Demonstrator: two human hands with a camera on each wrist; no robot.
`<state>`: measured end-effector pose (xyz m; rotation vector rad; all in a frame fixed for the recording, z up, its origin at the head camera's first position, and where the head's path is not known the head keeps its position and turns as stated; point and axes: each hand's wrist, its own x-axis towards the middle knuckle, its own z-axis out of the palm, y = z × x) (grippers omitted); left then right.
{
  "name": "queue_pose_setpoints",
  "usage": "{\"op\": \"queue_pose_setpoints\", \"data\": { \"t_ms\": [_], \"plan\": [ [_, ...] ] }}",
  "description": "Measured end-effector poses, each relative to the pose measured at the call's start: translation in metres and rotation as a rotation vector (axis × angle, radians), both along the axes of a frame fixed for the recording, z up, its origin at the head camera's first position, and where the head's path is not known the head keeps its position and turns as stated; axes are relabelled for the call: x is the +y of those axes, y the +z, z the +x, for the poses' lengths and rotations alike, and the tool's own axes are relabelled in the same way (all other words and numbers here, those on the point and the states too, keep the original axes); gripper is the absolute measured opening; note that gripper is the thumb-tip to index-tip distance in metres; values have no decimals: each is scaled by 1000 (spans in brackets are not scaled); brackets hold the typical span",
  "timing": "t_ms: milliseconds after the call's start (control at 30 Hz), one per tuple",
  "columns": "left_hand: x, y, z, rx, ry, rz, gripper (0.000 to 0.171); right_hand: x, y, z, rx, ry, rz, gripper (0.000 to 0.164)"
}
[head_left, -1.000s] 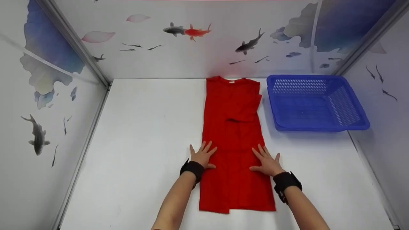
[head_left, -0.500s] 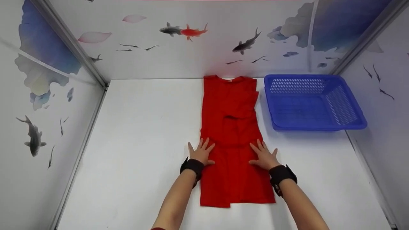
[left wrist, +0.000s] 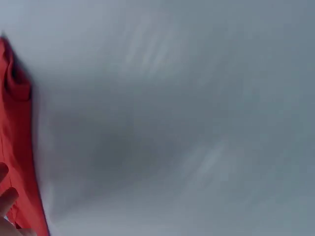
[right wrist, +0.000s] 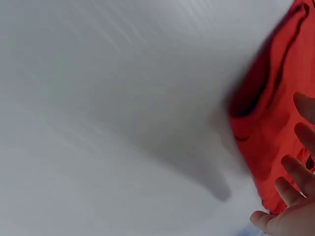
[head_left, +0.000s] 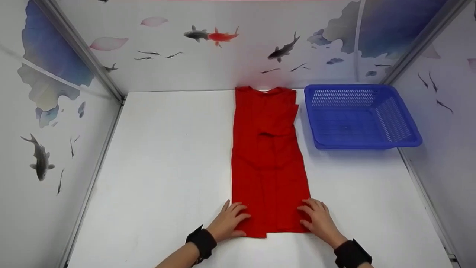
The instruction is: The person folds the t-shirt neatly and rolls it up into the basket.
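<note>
A red T-shirt (head_left: 268, 156) lies on the white table with its sides folded inward, making a long narrow strip. Its neckline points to the far wall, and the bottom hem lies nearest me. My left hand (head_left: 228, 222) is at the lower left edge, its loosely bent fingers over the cloth. On the opposite edge, my right hand (head_left: 320, 220) is placed likewise at the lower right corner, fingers spread and slightly bent. In the right wrist view those fingers (right wrist: 294, 172) appear apart above the red fabric. Only a few left fingertips (left wrist: 7, 199) enter the left wrist view.
A blue plastic basket (head_left: 372, 144) with perforated sides stands right of the shirt, by the back wall. White panels (head_left: 160, 74) printed with fish enclose the table (head_left: 167, 160) at the back and both sides.
Both hands have slid from the middle of the shirt toward me, down to its hem corners. Their fingers, flat and spread before, are more bent now. The shirt stays in its folded strip.
</note>
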<state>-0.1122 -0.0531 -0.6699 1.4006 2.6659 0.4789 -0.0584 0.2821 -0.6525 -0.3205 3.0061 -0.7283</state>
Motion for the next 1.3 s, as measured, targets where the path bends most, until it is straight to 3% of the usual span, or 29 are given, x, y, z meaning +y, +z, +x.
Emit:
{"op": "queue_pose_setpoints", "data": {
  "t_ms": [200, 400, 500, 633, 767, 933, 1300],
  "plan": [
    [-15, -11, 10, 76, -21, 34, 46, 11, -9, 22, 9, 51, 37, 35],
    [-11, -11, 8, 273, -17, 16, 31, 24, -23, 25, 269, 181, 36, 33],
    [-7, -12, 8, 356, -5, 1, 28, 25, -29, 25, 357, 185, 14, 30],
    [-1, -13, 10, 415, 37, 3, 23, 22, -31, 23, 399, 150, -7, 30],
    [4, -6, 13, 401, 65, -57, 24, 20, -29, 25, 388, 124, 19, 31],
    [5, 2, 17, 362, 45, -109, 33, 20, -26, 32, 316, 105, 41, 36],
    [4, 5, 15, 355, 12, -32, 26, 27, -8, 32, 187, 148, -67, 29]
  ]
}}
